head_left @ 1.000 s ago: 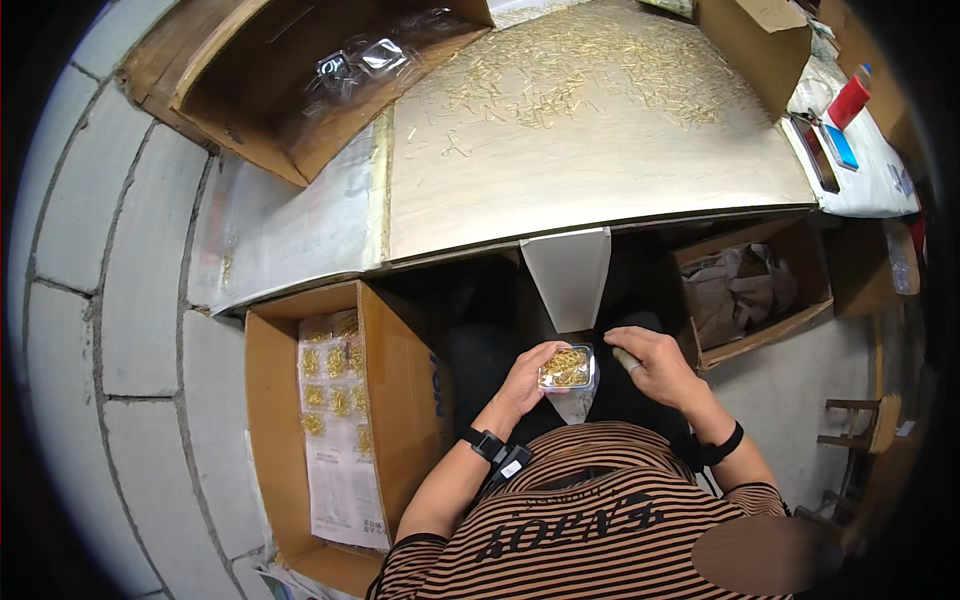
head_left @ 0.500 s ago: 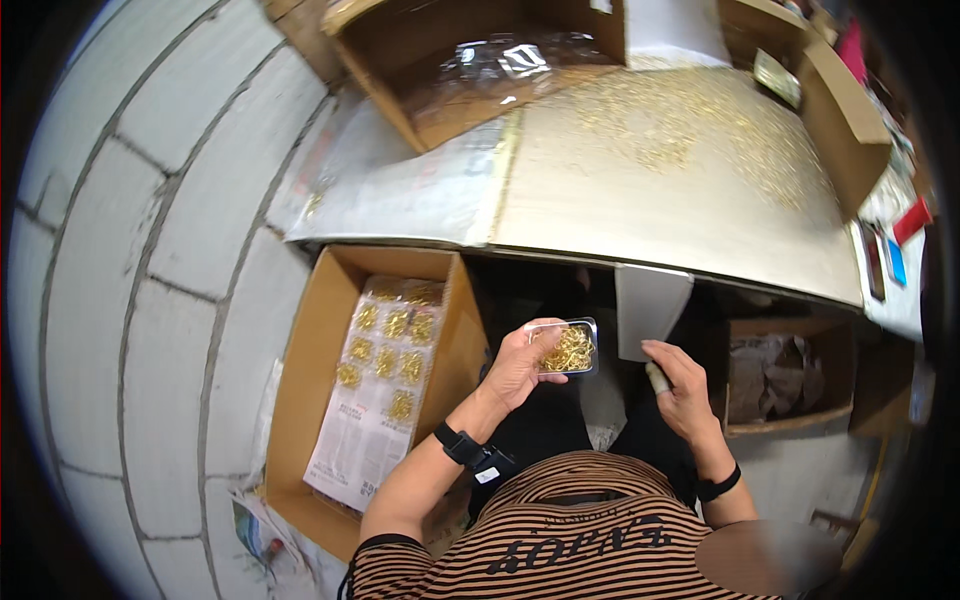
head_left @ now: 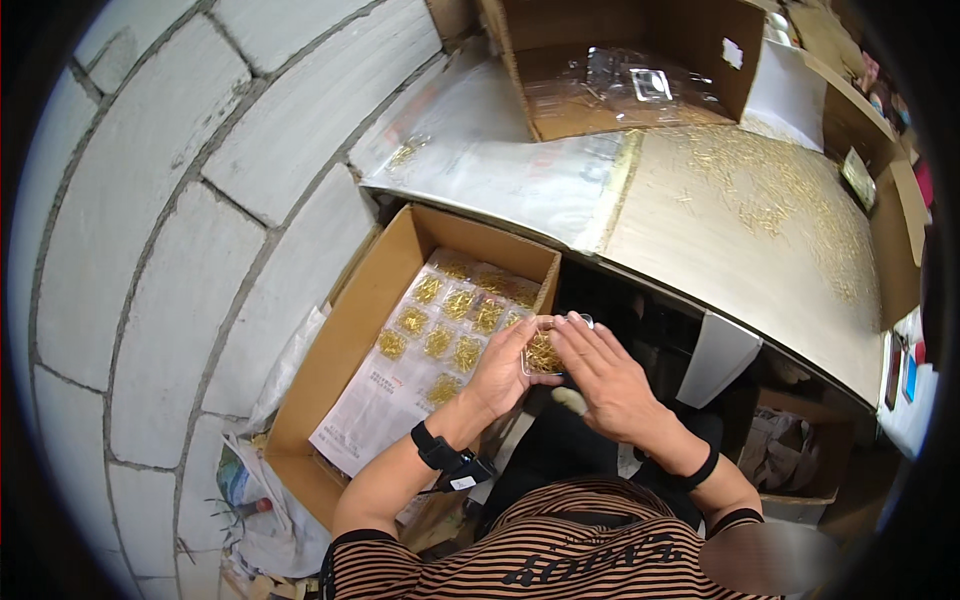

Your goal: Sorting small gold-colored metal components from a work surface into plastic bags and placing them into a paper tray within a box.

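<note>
My left hand (head_left: 497, 372) grips a small clear plastic tray (head_left: 541, 353) by its left side. In the tray lies a heap of thin gold-coloured metal pieces, too small to name exactly. Stretched out and close together, the fingers of my right hand (head_left: 606, 388) lie across the tray's right part and hide some of it. Just left of my hands, a large open cardboard box (head_left: 340, 340) holds several similar filled trays (head_left: 437, 341) in rows on a printed white sheet (head_left: 365, 410).
Loose gold pieces (head_left: 760, 190) are scattered over the table (head_left: 690, 240) ahead. At its back, a cardboard carton (head_left: 630, 120) lies on its side with empty clear trays inside. A smaller carton (head_left: 845, 470) stands low at right. A block wall (head_left: 160, 280) runs along the left.
My right hand has come left onto the tray from beside a grey-white panel. The tray has moved slightly left, and my view has turned left toward the large box.
</note>
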Motion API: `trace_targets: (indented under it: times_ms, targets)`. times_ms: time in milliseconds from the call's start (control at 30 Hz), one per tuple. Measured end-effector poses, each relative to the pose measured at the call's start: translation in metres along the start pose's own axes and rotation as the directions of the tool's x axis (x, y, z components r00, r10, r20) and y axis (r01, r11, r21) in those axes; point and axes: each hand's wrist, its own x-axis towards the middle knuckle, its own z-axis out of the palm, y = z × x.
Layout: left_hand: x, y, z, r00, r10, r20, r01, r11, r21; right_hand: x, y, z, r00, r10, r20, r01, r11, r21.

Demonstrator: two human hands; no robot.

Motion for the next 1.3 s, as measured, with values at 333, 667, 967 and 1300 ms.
trace_targets:
  times_ms: [333, 667, 967, 1300]
  targets:
    - [-0.013, 0.008, -0.058, 0.981, 0.124, -0.147, -0.126, 0.992, -0.011, 0.054, -0.022, 0.049, 0.979, -0.121, 0.167, 0.14, 0.984, -0.109]
    - [-0.05, 0.035, -0.137, 0.942, 0.161, -0.296, -0.17, 0.985, -0.007, 0.07, -0.004, 0.047, 0.997, -0.018, -0.073, 0.027, 0.992, 0.123]
    - [-0.073, -0.01, -0.235, 0.631, 0.14, -0.763, -0.131, 0.989, 0.073, 0.038, 0.027, 0.038, 0.964, 0.237, 0.119, -0.256, 0.949, 0.186]
    - [-0.056, -0.03, -0.233, 0.561, 0.139, -0.816, 0.046, 0.979, 0.198, 0.02, 0.038, 0.029, 0.954, 0.212, 0.213, -0.229, 0.972, 0.055]
